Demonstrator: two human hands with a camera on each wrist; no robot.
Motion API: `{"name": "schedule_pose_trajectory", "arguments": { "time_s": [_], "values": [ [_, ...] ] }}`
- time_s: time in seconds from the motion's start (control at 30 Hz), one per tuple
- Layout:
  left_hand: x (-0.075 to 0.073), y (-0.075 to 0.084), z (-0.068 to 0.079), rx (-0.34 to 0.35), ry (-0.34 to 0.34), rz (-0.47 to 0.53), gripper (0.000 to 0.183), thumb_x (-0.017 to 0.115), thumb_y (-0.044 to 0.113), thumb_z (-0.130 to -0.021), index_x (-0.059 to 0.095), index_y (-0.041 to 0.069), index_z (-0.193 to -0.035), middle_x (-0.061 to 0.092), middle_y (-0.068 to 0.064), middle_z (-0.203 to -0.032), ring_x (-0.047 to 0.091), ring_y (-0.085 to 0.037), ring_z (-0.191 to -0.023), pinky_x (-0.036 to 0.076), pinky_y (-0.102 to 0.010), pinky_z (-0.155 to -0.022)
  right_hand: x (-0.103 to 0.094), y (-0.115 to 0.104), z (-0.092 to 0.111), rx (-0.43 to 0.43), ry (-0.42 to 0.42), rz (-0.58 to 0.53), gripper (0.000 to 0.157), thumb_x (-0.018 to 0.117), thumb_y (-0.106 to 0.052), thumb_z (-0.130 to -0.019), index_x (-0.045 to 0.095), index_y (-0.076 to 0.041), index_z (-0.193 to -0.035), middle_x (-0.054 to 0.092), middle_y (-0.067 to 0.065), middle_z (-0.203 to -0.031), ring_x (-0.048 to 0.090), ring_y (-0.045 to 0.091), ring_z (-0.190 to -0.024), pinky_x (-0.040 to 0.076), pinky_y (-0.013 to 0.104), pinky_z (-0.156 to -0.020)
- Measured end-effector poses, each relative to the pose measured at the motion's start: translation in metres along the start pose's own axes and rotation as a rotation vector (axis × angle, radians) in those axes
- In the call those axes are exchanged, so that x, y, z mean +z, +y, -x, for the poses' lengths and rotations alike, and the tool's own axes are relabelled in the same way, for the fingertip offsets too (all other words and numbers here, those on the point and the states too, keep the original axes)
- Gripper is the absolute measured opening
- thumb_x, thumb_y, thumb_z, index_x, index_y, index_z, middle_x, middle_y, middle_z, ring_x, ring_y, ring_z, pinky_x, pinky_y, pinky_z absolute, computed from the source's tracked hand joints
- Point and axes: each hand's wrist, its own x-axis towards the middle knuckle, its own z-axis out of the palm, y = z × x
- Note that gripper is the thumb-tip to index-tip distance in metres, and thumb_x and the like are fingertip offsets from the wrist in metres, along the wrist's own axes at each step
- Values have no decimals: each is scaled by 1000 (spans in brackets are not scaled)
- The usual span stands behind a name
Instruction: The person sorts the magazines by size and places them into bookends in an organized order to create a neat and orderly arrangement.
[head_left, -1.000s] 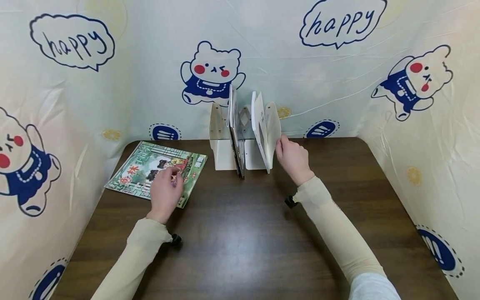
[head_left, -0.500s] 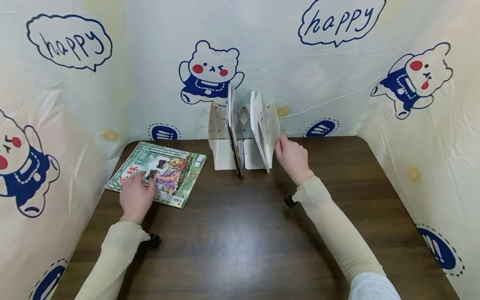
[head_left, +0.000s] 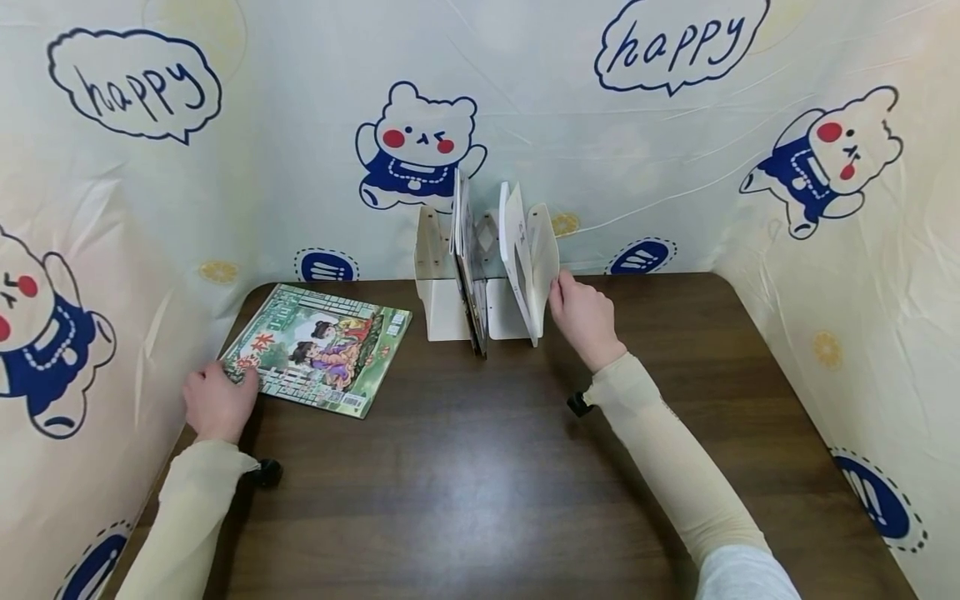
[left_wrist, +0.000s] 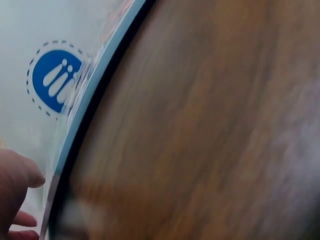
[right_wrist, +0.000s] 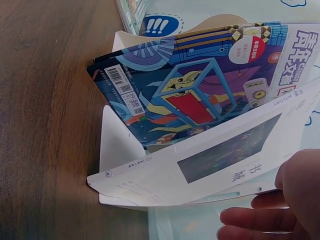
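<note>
A green illustrated magazine [head_left: 330, 350] lies at the left of the table. My left hand [head_left: 219, 402] is at its near-left corner, thumb by the near edge and fingers by the left side. In the left wrist view, thumb and fingers of that hand [left_wrist: 17, 182] are spread apart beside the magazine's edge [left_wrist: 82, 110]. My right hand [head_left: 585, 321] pinches the right end panel of a white book rack [head_left: 448, 317]. Upright in the rack stand a colourful magazine [right_wrist: 200, 95] and, leaning by the held panel, a white-covered book [right_wrist: 150, 172].
The brown wooden table [head_left: 465, 467] spreads in front of both arms. Behind the rack and along both sides hangs a pale printed curtain [head_left: 315, 167] with bear drawings, close to the table's edges.
My left hand has moved left and toward me, from over the magazine's cover to its near-left corner. The right hand stays on the rack panel.
</note>
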Motion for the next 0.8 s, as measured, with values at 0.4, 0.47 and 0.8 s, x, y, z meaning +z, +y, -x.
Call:
{"name": "schedule_pose_trajectory", "arguments": {
  "time_s": [0.4, 0.47, 0.8],
  "values": [
    [-11, -14, -14, -62, -62, -41, 76, 46, 42, -103, 41, -31, -123, 36, -51, -124, 44, -64, -109, 40, -69, -91, -1, -2, 0, 4, -15, 3, 28, 48, -24, -109, 59, -3, -95, 56, 14, -63, 61, 37, -55, 46, 49, -46],
    [-12, -16, -14, -62, -70, -41, 76, 45, 43, -103, 42, -31, -122, 35, -51, -125, 43, -65, -108, 40, -69, -92, 0, -2, 0, 2, -14, 0, 27, 48, -24, -109, 59, -3, -95, 55, 13, -62, 60, 36, -53, 45, 48, -45],
    [-14, -20, -16, -62, -89, -43, 87, 45, 57, -102, 44, -28, -123, 36, -50, -123, 45, -63, -107, 41, -69, -87, 2, -1, 0, 4, -11, -11, 25, 50, -23, -109, 60, -3, -97, 56, 12, -62, 59, 34, -52, 44, 46, -44]
  ]
}}
